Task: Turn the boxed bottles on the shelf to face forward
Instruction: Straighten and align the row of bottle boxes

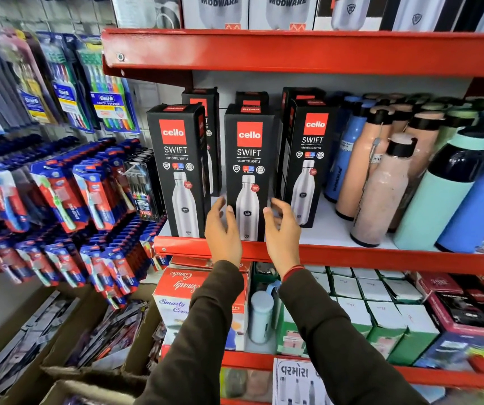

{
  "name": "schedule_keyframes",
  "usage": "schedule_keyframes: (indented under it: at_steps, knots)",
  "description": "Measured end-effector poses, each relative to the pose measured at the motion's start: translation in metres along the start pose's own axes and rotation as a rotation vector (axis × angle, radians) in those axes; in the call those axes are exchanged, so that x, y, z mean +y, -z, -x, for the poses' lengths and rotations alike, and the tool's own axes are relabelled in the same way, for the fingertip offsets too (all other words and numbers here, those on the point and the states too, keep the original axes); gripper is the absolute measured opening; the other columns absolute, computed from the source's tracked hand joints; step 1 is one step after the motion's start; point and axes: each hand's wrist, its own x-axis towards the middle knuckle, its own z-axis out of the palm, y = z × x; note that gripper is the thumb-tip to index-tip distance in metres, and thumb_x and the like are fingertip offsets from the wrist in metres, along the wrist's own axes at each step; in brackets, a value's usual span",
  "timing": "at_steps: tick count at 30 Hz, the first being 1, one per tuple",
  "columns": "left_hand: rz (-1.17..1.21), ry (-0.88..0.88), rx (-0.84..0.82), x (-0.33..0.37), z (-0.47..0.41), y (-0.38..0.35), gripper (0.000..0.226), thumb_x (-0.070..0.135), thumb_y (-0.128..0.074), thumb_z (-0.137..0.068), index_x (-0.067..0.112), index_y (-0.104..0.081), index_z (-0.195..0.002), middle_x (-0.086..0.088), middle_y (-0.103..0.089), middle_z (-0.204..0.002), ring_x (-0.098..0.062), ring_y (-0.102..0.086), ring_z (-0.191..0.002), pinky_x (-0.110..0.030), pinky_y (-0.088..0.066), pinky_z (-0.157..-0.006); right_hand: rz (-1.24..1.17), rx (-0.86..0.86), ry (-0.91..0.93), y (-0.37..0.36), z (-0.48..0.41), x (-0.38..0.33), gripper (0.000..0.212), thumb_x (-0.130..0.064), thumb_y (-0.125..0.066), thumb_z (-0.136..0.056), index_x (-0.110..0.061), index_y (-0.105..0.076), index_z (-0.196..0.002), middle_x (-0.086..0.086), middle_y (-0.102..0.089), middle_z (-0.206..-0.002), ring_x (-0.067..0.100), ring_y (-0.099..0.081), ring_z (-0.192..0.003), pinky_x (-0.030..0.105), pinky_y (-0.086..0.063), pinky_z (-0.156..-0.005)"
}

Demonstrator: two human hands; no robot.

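Three black boxed bottles stand upright along the front edge of the red-lipped shelf [351, 255], toward its left end, each showing its printed front with the red logo and a steel bottle picture. The left box [178, 171] sits at the left corner, the middle box [248, 171] is just beside it, and the right box [308, 162] stands a little further back and is angled slightly. More of the same boxes [203, 112] stand behind them toward the back of the shelf.

The left hand [222, 229] is open with fingers spread and loosely curved, at the lower left edge of the middle box; whether its fingertips touch the box cannot be told. The right hand [283, 229] is likewise open and cupped at the box's lower right edge, gripping nothing. A red thread band [292, 271] circles the right wrist, and both arms wear dark sleeves.

Loose bottles [381, 182] in peach, blue and mint crowd the right part of the shelf.
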Motion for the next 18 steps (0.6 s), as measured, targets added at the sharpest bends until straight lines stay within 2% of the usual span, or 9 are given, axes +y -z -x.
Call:
schedule_keyframes:
  at_steps: [2,4,7,10,13,16,18]
  knots:
    - [0.009,-0.093,0.078,0.003,0.011,-0.007,0.033,0.028,-0.046,-0.102,0.028,-0.050,-0.135,0.008,-0.051,-0.133,-0.014,-0.047,-0.129,-0.031,-0.040,-0.109,-0.011,0.048,0.030,0.009,-0.004,-0.001,0.032,-0.029,-0.052,-0.099,-0.021,-0.055,-0.129,0.002,-0.054,-0.132,0.014,-0.057,-0.114,0.031,-0.049,-0.100]
    - [0.013,-0.219,0.142,0.007,0.020,-0.015,0.031,0.022,-0.047,-0.101,0.029,-0.053,-0.131,0.007,-0.051,-0.128,-0.017,-0.048,-0.124,-0.034,-0.042,-0.105,-0.010,0.110,0.051,0.022,-0.011,0.000,0.031,-0.028,-0.052,-0.098,-0.021,-0.056,-0.128,0.000,-0.052,-0.130,0.016,-0.054,-0.119,0.035,-0.046,-0.104]
    - [0.000,-0.397,0.125,0.016,0.033,-0.035,0.029,0.017,-0.046,-0.101,0.026,-0.056,-0.127,0.008,-0.052,-0.122,-0.012,-0.049,-0.123,-0.032,-0.040,-0.105,-0.020,0.185,0.052,0.045,-0.024,0.003,0.031,-0.026,-0.053,-0.098,-0.022,-0.055,-0.129,-0.002,-0.048,-0.127,0.014,-0.050,-0.121,0.036,-0.043,-0.106]
    - [0.031,-0.450,-0.021,0.027,0.040,-0.062,0.033,0.015,-0.041,-0.103,0.021,-0.055,-0.131,0.005,-0.053,-0.126,-0.009,-0.048,-0.127,-0.026,-0.037,-0.108,0.011,0.208,0.062,0.065,-0.041,0.008,0.036,-0.024,-0.054,-0.098,-0.017,-0.052,-0.133,0.006,-0.048,-0.136,0.018,-0.045,-0.129,0.038,-0.037,-0.111]
    - [0.085,-0.399,-0.181,0.033,0.039,-0.091,0.038,0.012,-0.037,-0.104,0.015,-0.049,-0.140,0.001,-0.051,-0.139,-0.012,-0.047,-0.133,-0.027,-0.039,-0.111,0.053,0.153,0.028,0.079,-0.059,0.016,0.044,-0.021,-0.050,-0.100,-0.012,-0.043,-0.142,0.011,-0.043,-0.146,0.022,-0.039,-0.138,0.033,-0.031,-0.114]
    - [0.083,-0.252,-0.240,0.031,0.030,-0.117,0.043,0.013,-0.037,-0.105,0.014,-0.038,-0.148,0.007,-0.041,-0.150,-0.007,-0.036,-0.141,-0.017,-0.028,-0.114,0.075,0.058,-0.027,0.086,-0.078,0.027,0.048,-0.017,-0.045,-0.101,-0.007,-0.035,-0.148,0.013,-0.038,-0.154,0.024,-0.034,-0.143,0.028,-0.026,-0.114]
    - [0.089,-0.122,-0.265,0.027,0.020,-0.131,0.047,0.015,-0.036,-0.105,0.011,-0.030,-0.151,0.001,-0.034,-0.156,-0.006,-0.029,-0.143,-0.015,-0.021,-0.115,0.064,0.004,-0.076,0.086,-0.089,0.033,0.050,-0.016,-0.042,-0.102,-0.006,-0.031,-0.150,0.013,-0.035,-0.157,0.026,-0.032,-0.145,0.026,-0.024,-0.114]
